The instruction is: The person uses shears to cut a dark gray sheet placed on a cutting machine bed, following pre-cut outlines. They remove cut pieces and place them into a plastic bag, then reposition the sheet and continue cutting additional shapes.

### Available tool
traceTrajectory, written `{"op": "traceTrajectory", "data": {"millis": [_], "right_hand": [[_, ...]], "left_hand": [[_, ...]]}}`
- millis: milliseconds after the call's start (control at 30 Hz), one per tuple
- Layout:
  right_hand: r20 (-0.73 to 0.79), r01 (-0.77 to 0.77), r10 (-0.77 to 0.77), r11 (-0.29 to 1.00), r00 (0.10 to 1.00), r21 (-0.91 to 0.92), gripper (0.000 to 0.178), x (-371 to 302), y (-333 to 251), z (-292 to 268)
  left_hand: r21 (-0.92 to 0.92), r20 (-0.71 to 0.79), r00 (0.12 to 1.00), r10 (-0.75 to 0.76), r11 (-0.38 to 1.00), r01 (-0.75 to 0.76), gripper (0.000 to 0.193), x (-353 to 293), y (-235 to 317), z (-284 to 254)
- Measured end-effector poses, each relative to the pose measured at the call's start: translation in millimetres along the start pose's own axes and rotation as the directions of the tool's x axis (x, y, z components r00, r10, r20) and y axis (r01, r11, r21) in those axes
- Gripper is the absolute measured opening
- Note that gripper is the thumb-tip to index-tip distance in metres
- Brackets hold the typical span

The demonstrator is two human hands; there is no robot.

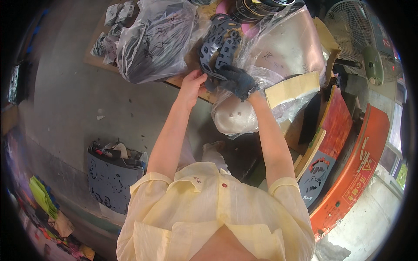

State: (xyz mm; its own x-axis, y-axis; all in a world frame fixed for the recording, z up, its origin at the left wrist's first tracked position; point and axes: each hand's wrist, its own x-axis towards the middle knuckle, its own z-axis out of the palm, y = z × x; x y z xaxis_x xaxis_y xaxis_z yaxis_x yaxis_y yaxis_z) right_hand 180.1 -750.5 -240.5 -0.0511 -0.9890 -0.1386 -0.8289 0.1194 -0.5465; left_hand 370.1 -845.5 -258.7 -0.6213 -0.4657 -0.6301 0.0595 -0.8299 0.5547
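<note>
A dark grey piece full of cut-out holes (210, 45), curved round an open middle, lies at the table's near side, straight ahead of me. My left hand (192, 88) is bare and closed, its thumb and fingers pinching the near left end of this piece. A dark glove covers my right hand (239, 82), which is closed at the piece's near right end. What the gloved fingertips hold is partly hidden by the glove. Just right of that hand, a large metallic form (278, 43) lies wrapped in clear plastic.
Left of the piece sits a clear plastic bag (154, 43) of dark parts. Black round tins (257, 11) stand behind. To the right are a cardboard strip (292, 89), a fan (363, 48) and an orange panel (355, 174). A grey bin (114, 180) stands on the floor at left.
</note>
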Motion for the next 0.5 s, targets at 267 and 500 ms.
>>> {"op": "traceTrajectory", "data": {"millis": [267, 500], "right_hand": [[0.059, -0.236, 0.297, 0.604, 0.953, 0.762, 0.039, -12, 21, 18], [0.019, -0.189, 0.249, 0.678, 0.968, 0.711, 0.038, -6, 7, 2]], "left_hand": [[-0.218, 0.054, 0.999, 0.001, 0.976, 0.01, 0.028, 2, 1, 10], [-0.305, 0.081, 0.997, 0.006, 0.952, 0.019, 0.029, 2, 7, 23]]}}
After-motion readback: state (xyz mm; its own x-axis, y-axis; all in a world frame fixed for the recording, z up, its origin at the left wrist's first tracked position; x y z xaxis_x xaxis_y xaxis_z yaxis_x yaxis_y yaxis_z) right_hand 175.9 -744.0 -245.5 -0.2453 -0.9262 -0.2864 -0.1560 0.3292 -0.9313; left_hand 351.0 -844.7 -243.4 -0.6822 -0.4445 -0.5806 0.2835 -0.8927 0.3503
